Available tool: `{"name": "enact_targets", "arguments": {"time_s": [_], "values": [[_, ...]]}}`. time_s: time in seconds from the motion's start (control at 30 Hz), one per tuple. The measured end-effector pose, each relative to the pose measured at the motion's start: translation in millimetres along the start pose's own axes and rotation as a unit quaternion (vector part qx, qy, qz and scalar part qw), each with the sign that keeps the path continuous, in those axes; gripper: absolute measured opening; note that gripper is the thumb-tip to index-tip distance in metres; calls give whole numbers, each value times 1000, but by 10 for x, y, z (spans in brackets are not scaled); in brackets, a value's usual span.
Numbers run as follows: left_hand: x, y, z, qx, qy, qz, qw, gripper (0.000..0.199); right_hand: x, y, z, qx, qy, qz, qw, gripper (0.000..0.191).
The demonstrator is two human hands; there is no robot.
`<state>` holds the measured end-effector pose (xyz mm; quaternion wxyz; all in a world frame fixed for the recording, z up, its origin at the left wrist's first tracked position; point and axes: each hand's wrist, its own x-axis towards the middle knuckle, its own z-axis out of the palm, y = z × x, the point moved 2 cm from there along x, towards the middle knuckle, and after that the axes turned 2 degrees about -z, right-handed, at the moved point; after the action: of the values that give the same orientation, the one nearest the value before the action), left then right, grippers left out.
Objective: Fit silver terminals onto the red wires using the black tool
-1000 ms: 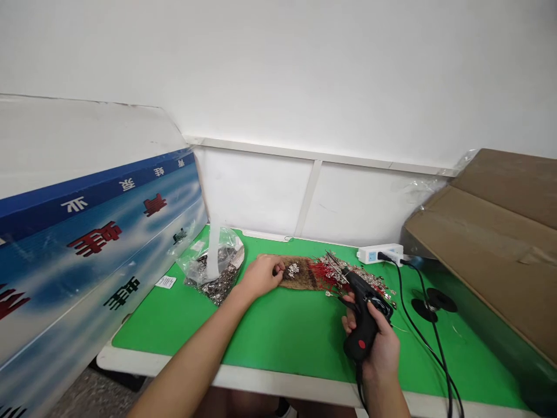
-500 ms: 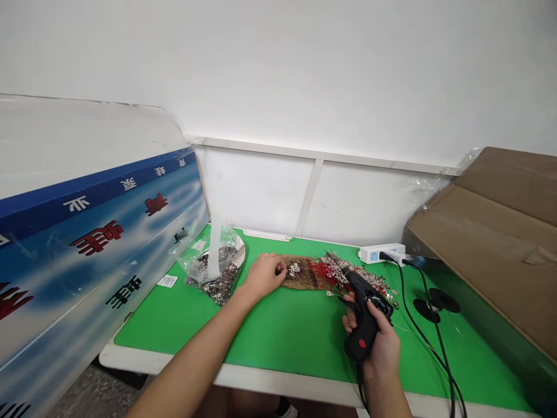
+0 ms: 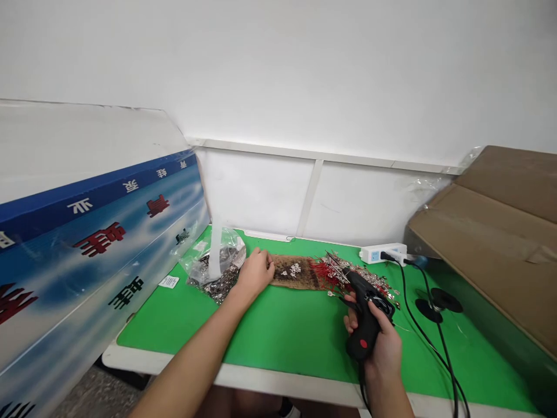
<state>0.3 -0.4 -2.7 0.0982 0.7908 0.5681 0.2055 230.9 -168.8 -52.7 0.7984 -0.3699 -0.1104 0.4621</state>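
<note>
My right hand grips a black soldering gun with a red dot on its handle. The gun's tip points at a pile of small silvery metal parts with red wires. Left of that pile lies a scorched brown board, with a few loose metal pieces on it. My left hand rests at the board's left end, fingers curled; what they hold, if anything, is hidden. Close beside it is an open clear plastic bag full of small dark metal parts.
A white power strip with black plugs stands at the back right. Black cords run down to the front edge past a black wire spool. A large cardboard box borders the right; a printed blue panel borders the left.
My left hand has moved left, off the loose metal pieces to the board's left end near the bag. My right hand and the soldering gun have hardly moved.
</note>
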Motion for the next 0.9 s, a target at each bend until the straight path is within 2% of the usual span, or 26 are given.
{"name": "enact_targets", "arguments": {"time_s": [0.13,0.33,0.5,0.67,0.8,0.9], "values": [[4,-17,21,39,-51,-22,998,18,0,1,-1,-5,-4,-2,1000,40],[-34,9,26,89,-87,-27,992,28,-6,3,1,-6,-2,2,1000,45],[-80,48,-6,103,-53,15,993,28,-22,3,12,-20,-13,6,1000,46],[-143,-9,-59,-5,-48,61,997,16,7,63,33,-68,-62,52,994,49],[-224,-140,-58,-48,-28,109,993,12,31,151,96,-176,-113,100,973,53],[-268,-182,-25,-36,-9,97,995,12,18,198,139,-264,-121,125,949,56]]}}
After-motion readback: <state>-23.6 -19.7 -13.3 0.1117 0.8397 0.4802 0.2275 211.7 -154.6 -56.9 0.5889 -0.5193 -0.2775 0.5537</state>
